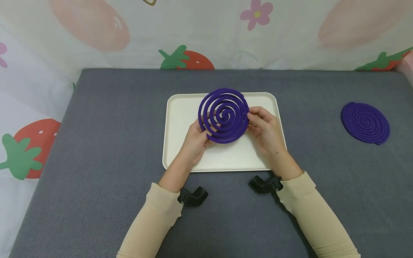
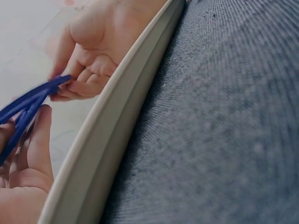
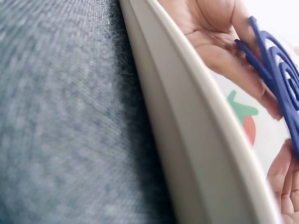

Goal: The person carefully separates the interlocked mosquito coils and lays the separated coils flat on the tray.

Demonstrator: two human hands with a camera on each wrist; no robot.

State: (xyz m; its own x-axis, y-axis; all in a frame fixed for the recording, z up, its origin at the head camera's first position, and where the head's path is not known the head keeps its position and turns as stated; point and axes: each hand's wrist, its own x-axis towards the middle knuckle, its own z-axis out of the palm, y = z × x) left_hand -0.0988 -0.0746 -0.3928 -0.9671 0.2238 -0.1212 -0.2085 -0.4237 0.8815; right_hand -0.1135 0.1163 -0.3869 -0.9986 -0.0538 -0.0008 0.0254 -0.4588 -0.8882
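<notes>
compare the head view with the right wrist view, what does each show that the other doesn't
Only the head view: a second purple spiral lying right of the tray, the beige sleeves and black wrist devices.

Only the right wrist view: the tray's outer wall close up, and the held purple spiral at a steep slant.

Both: that spiral, the left hand, the right hand, grey fabric and strawberry print.

A grey table [image 1: 96,161] fills the foreground. Behind it and along its left side hangs a pale cloth [image 1: 290,46] printed with 3 red strawberries [image 1: 197,61], pink flowers [image 1: 251,15] and 2 faded pink ovals [image 1: 91,25]. The light is soft.
</notes>
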